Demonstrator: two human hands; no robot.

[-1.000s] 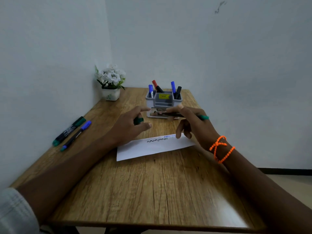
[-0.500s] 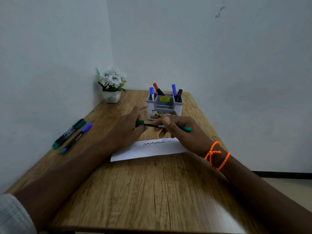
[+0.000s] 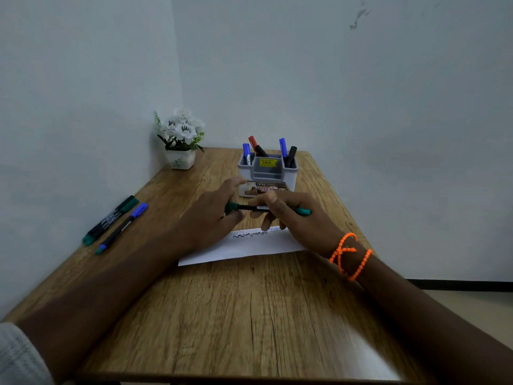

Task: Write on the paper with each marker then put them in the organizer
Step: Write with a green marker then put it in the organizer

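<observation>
green marker (image 3: 251, 208) is held level above the tabletop (image 3: 249, 315), just over the far edge of the paper (image 3: 244, 247) and in front of the organizer (image 3: 268, 173). its cap end is gripped in the curled fingers of the left hand (image 3: 213, 218), and its barrel is pinched between thumb and fingers of the right hand (image 3: 291, 215), with the green tail sticking out past that hand to the right. whether the cap is fully seated cannot be told. a dark scribble and fainter coloured marks are seen along the paper's far edge, which is partly covered by both hands. four markers are stood upright in the organizer: two blue, one red, one black. two more markers are laid side by side near the left edge of the tabletop, a second green marker (image 3: 111, 219) and a blue marker (image 3: 122, 227). an orange bead bracelet (image 3: 349, 255) is worn on the right wrist. a small pot of white flowers (image 3: 180, 137) is set in the far left corner.
</observation>
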